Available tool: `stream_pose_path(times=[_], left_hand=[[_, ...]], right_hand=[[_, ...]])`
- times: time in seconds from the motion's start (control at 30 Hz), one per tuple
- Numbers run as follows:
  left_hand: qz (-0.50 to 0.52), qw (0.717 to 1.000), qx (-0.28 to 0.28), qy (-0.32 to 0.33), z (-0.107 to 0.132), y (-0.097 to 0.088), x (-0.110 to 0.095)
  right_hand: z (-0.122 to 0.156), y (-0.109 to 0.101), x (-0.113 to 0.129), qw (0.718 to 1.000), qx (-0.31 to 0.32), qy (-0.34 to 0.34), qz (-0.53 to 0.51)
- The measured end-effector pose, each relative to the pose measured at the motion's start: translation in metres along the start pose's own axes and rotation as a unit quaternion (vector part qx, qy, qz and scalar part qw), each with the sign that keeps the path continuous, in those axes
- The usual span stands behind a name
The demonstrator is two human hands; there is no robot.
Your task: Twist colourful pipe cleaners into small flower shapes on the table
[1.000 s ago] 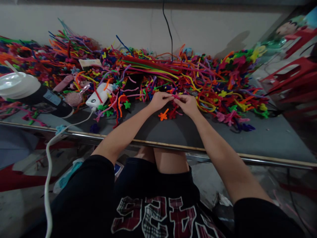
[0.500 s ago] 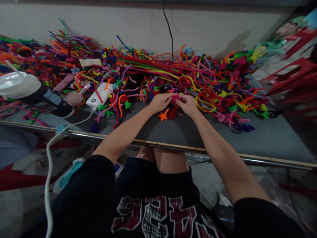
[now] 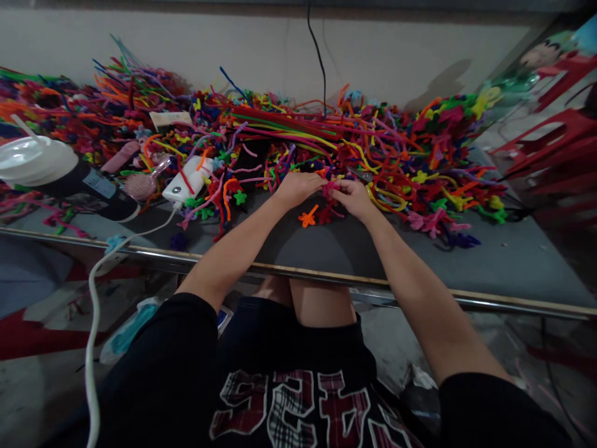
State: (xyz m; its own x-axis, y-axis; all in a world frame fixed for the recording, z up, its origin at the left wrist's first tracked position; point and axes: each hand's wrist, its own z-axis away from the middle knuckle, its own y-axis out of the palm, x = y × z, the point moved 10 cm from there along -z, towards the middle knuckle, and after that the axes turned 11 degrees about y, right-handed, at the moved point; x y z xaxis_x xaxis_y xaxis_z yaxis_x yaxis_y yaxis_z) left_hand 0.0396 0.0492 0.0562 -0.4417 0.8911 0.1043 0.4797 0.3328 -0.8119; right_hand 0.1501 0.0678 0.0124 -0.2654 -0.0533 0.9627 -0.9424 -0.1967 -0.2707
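Between the fingertips of the two hands, above the table [image 3: 321, 252] and at the near edge of the heap, is a small pink pipe cleaner piece [image 3: 331, 186]. It is mostly covered by fingers, so its full shape cannot be told. It should be very light and hard to break, with a soft, fuzzy, non-slip skin over a wire that bends easily and keeps its bend. A fingertip pinch on a twisted part would suit it best; squeezing the loops would likely flatten them.

The right hand [image 3: 354, 199] pinches it between thumb and forefinger, the other fingers curled. The left hand [image 3: 299, 189] meets it from the other side, back of the hand up, fingers bunched together; whether its fingertips grip or only touch is hidden. Both forearms reach forward over the table edge and slant inward, elbows wide.

Just below the hands lie an orange flower [image 3: 307, 218] and, beside it, a red flower [image 3: 325, 215]. Beyond stretches the heap of pipe cleaners [image 3: 289, 127], with a white power bank [image 3: 187, 180], a hairbrush [image 3: 140, 185] and a lidded cup [image 3: 93, 186] off to the left.
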Motion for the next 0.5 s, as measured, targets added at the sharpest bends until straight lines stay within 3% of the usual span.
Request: stream_pose_path(times=[0.33,0.5], left_hand=[[-0.041,0.992,0.112,0.038,-0.008,0.002,-0.013],[0.014,0.992,0.121,0.024,-0.01,0.005,-0.015]], right_hand=[[0.0,-0.001,-0.003,1.0,-0.011,-0.006,0.006],[-0.001,-0.002,-0.002,0.998,-0.011,-0.033,0.056]])
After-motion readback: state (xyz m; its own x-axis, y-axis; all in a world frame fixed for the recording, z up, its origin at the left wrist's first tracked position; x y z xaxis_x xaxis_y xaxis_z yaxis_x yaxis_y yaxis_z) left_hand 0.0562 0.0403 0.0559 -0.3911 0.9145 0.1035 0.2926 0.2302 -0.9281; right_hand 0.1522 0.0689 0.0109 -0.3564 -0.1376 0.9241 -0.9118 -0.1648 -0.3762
